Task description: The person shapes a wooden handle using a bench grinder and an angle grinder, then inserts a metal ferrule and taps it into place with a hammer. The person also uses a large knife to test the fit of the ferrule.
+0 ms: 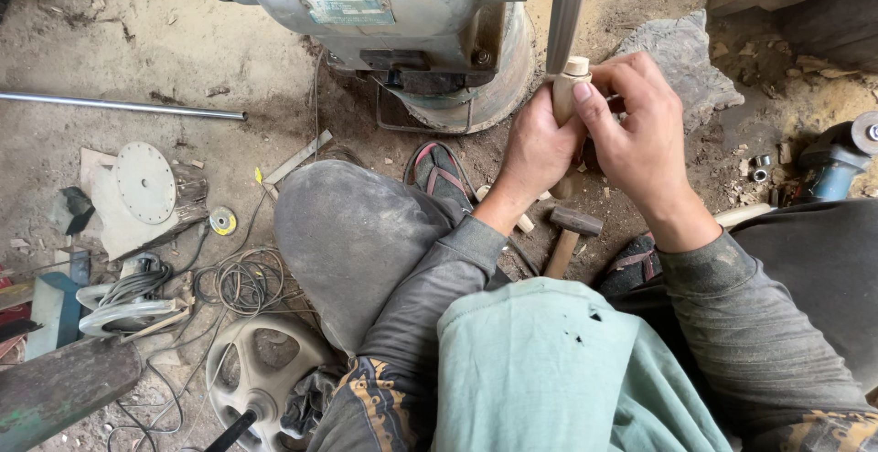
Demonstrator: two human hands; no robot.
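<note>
Head view: left hand [535,145] and right hand [640,136] both pinch the small pale turned wooden peg [569,88] against the grey spinning belt [567,13] far centre; fingertips sit so near that a slip or snag risks abrasion.

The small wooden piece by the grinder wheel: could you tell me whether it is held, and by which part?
Yes: both the left hand and right hand grip the wooden piece around its lower body, its knobbed top free.
</note>
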